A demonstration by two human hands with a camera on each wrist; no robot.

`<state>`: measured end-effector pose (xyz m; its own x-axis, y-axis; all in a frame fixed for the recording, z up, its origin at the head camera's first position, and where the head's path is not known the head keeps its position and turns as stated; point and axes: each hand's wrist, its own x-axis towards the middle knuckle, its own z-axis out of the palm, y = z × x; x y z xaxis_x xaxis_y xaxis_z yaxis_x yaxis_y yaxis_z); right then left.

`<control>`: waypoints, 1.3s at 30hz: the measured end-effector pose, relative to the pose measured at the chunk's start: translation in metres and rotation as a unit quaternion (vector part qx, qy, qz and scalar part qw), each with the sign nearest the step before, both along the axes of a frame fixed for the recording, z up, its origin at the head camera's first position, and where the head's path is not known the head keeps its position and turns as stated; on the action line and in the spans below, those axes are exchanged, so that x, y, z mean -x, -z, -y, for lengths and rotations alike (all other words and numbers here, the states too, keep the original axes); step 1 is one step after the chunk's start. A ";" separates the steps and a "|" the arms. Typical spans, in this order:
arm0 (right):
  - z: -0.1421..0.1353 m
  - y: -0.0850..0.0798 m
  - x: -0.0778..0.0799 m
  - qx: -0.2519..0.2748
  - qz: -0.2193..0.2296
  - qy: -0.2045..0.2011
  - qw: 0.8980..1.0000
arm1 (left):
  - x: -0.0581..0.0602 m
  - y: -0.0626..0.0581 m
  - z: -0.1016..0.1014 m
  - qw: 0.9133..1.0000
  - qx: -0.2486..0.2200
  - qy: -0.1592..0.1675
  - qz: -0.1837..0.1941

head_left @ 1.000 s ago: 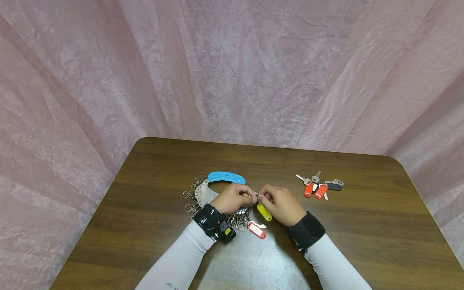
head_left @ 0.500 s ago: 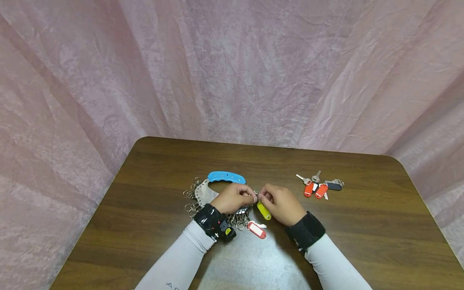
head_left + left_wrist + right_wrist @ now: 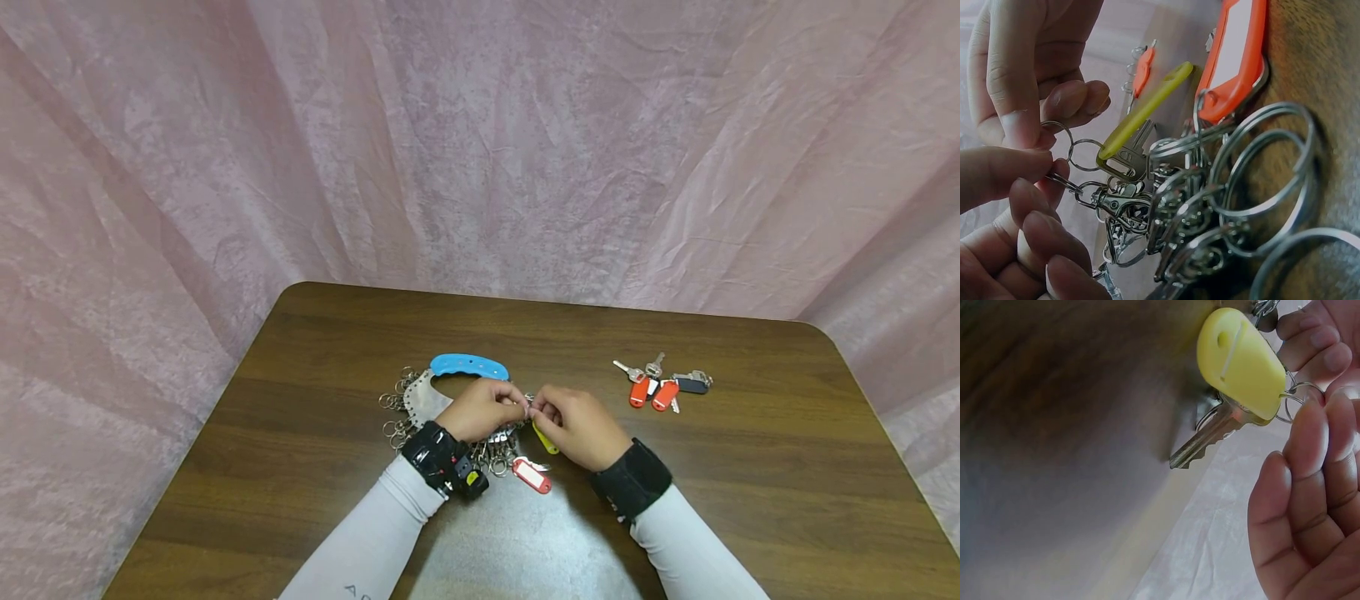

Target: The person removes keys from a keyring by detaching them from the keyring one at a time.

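Note:
A metal plate (image 3: 424, 402) with a blue handle (image 3: 468, 365) and several clasps and split rings round its edge lies on the table. My left hand (image 3: 483, 411) is over its right side, thumb and finger pinching a split ring (image 3: 1064, 182) linked to a swivel clasp (image 3: 1119, 203). Close against it, my right hand (image 3: 583, 429) pinches a thin ring (image 3: 1057, 127). From that ring's linked loop hang a yellow key tag (image 3: 1238, 365) and a silver key (image 3: 1205, 439). A red key tag (image 3: 532, 476) with a white label lies at the plate's lower right.
Toward the back right of the wooden table (image 3: 780, 450) lies a small group of keys (image 3: 653, 367) with orange tags (image 3: 664, 396) and a dark tag (image 3: 691, 386). Behind the table's far edge hangs a pink curtain (image 3: 480, 150).
My right hand has moved slightly left, its fingertips now right at the left hand's. The yellow key tag is more covered by the right hand. The left hand holds still.

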<state>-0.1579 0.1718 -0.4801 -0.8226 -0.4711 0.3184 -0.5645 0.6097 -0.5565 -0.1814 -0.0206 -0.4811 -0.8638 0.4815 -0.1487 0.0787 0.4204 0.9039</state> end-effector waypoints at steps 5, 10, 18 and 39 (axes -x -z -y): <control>0.000 0.000 -0.001 0.002 -0.001 -0.010 1.000 | -0.001 -0.001 0.000 1.000 -0.003 -0.001 0.003; 0.000 -0.001 -0.001 0.008 -0.002 -0.011 1.000 | -0.001 -0.001 0.000 1.000 -0.011 0.001 -0.002; -0.003 -0.001 0.001 0.006 0.007 0.006 1.000 | 0.000 -0.001 0.000 1.000 -0.006 0.001 -0.010; -0.006 0.002 0.004 -0.006 0.016 0.044 0.999 | -0.001 0.000 0.000 1.000 0.009 0.009 -0.017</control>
